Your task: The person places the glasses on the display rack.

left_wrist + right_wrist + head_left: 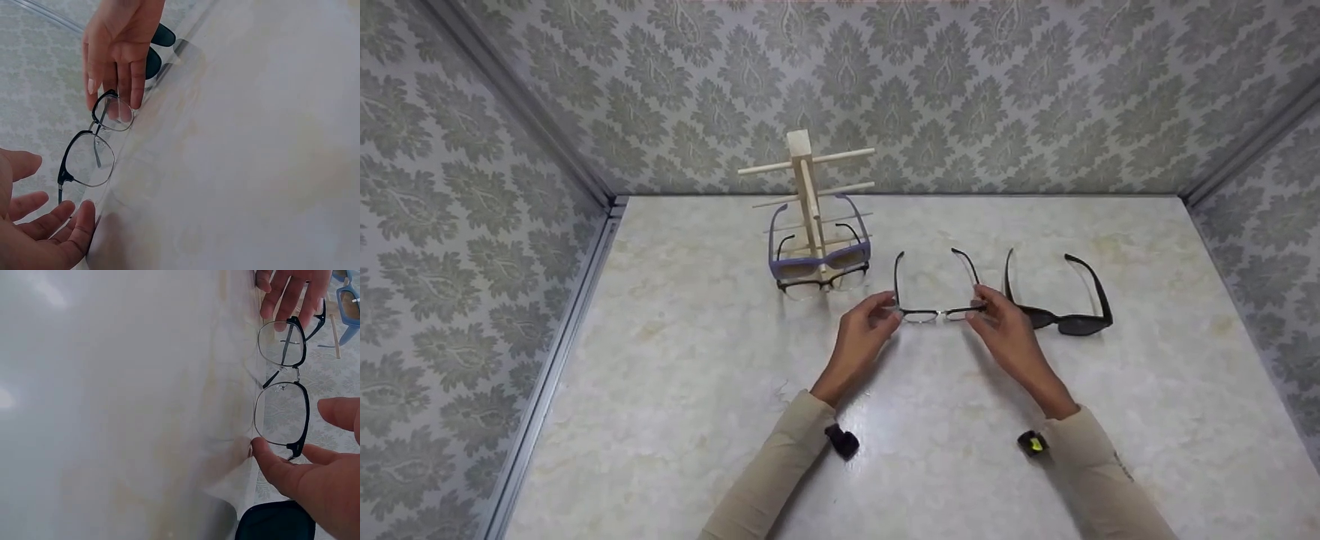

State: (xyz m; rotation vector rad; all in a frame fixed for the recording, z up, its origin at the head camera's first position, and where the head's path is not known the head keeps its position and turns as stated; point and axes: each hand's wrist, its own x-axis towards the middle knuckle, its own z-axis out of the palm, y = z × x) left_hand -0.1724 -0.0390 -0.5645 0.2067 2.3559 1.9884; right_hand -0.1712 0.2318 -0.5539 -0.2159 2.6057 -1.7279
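Note:
Half-rim eyeglasses (pixel 940 313) with black brow bars and clear lenses stand on the table, their temples extended toward the back wall. My left hand (pixel 864 328) is at their left hinge, and in the left wrist view its fingertips (pixel 83 216) meet the temple while the thumb stays apart. On the opposite side, my right hand (pixel 1006 331) has its fingers around the right hinge. The right wrist view shows that thumb (pixel 337 412) spread away from the frame. Black sunglasses (pixel 1084 324) lie just right of my right hand, partly hidden by it.
A wooden display stand (pixel 804 172) with crossbars rises at the back left. Purple sunglasses (pixel 819 264) hang on it, above dark-rimmed eyeglasses (pixel 829 283). Patterned wall panels (pixel 847 82) enclose the marbled table (pixel 697 412) at the back and both sides.

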